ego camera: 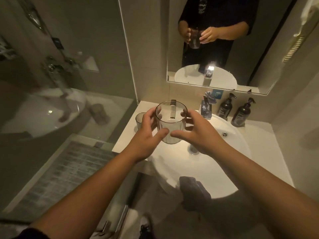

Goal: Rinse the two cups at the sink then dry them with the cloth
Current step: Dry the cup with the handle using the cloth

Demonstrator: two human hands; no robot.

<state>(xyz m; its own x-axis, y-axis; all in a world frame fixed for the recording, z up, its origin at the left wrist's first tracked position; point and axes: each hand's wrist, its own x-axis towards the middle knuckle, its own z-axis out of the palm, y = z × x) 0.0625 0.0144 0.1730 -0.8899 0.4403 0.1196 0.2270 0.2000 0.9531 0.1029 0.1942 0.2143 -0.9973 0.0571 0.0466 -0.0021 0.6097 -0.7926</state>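
Note:
My left hand (148,133) grips a clear ribbed cup (170,118) and holds it upright above the left rim of the white sink (229,169). My right hand (198,133) is beside the cup with fingers spread; its fingertips rest against the cup's right wall and its thumb lies across the lower front. A second clear cup (140,119) stands on the counter, partly hidden behind my left hand. A grey cloth (194,192) hangs folded over the sink's front rim. No water runs from the chrome tap (206,109).
Two dark pump bottles (224,107) (241,112) stand on the counter behind the sink at right. A mirror (215,49) above reflects a person holding the cup. A glass shower screen (69,66) borders the counter on the left. The drain (193,150) is open.

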